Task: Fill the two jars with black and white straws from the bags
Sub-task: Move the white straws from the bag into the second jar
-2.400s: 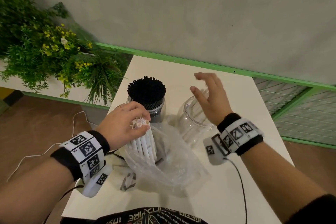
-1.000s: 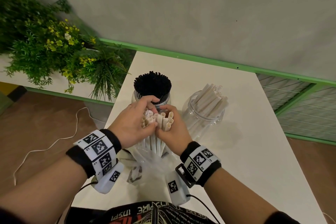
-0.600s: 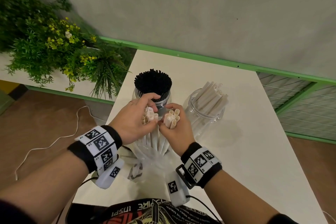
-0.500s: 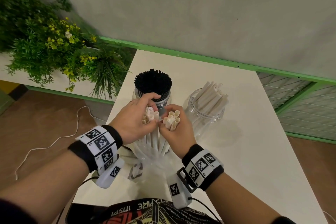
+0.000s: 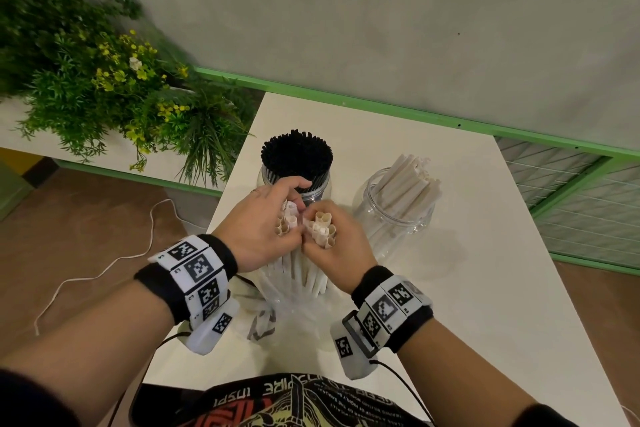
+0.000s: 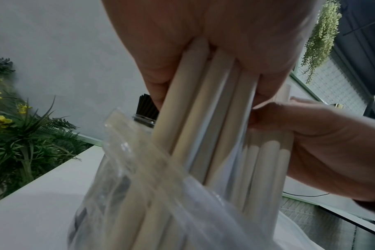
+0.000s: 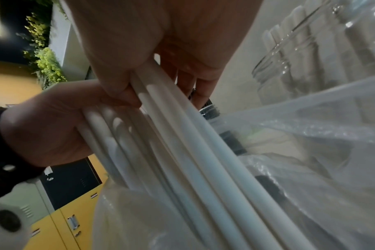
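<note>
White straws [image 5: 313, 274] now split between fists, left hand [image 5: 258, 229] and right hand [image 5: 334, 246] each gripping one bundle

The left hand [image 6: 203, 42] fills the top of the view, its fingers curled round a bundle of white straws [image 6: 199, 110] that slant down into a clear plastic bag [image 6: 139, 194]. Right of the bag, the right hand [image 6: 321, 143] grips a second bunch of straws. Behind the bag stands a jar of black straws [image 6: 144, 108] on the white counter [image 6: 32, 203]. Left of the bag grow green plants [image 6: 21, 143].
</note>
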Action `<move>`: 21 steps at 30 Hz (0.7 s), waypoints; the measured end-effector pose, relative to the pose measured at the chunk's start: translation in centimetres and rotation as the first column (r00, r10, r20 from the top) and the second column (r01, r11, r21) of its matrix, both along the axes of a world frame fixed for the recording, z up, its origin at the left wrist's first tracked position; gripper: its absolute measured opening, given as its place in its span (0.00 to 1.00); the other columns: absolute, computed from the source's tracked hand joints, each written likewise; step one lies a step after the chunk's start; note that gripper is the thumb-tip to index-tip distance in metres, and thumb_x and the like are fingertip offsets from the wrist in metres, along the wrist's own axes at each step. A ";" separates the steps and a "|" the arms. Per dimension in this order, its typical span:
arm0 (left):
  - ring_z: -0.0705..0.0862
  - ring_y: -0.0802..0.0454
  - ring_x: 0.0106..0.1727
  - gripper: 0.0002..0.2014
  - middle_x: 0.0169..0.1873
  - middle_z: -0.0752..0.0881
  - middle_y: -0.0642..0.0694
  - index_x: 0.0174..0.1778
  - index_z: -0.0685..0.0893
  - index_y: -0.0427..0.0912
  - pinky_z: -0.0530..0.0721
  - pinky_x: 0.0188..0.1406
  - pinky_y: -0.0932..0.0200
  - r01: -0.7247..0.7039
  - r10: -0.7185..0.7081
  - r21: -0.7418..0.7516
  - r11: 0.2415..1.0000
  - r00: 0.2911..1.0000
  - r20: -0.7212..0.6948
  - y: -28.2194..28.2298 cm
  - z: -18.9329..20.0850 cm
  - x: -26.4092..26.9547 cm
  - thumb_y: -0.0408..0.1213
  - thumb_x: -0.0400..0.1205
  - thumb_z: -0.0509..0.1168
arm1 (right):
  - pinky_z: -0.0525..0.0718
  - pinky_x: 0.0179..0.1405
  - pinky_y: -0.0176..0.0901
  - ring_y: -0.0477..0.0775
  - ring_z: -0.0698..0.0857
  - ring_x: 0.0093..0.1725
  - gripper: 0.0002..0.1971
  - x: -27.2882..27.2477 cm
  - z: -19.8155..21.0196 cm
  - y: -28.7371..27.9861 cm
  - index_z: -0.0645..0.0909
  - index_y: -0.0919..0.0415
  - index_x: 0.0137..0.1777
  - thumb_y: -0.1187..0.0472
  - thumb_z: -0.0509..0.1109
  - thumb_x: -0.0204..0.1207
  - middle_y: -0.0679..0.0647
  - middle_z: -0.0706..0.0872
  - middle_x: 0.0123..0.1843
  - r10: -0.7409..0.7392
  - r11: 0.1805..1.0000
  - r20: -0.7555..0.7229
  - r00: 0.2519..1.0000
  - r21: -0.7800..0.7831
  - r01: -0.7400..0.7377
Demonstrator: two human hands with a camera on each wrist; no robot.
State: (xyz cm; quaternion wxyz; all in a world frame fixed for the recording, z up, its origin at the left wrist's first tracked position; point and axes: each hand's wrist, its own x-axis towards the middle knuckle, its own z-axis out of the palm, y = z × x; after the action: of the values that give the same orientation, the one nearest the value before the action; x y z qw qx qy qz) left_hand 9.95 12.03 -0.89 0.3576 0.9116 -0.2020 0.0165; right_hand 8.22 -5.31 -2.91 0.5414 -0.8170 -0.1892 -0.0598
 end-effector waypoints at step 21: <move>0.75 0.58 0.51 0.21 0.49 0.76 0.65 0.51 0.83 0.57 0.67 0.52 0.63 0.014 -0.024 0.151 0.988 0.998 0.064 -1.3 0.5 0.5 0.54 0.69 0.52 | 0.85 0.59 0.58 0.55 0.91 0.49 0.21 1.1 5.4 -3.4 0.73 0.51 0.60 0.78 0.65 0.77 0.60 0.80 0.53 -0.193 0.909 -0.069 0.979 0.363 0.205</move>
State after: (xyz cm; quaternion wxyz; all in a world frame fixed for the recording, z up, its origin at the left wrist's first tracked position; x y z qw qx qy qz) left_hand 10.44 10.73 -0.41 0.2811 0.9330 -0.2229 0.0276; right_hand 9.31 -8.71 2.45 0.6788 -0.7170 -0.0817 -0.1359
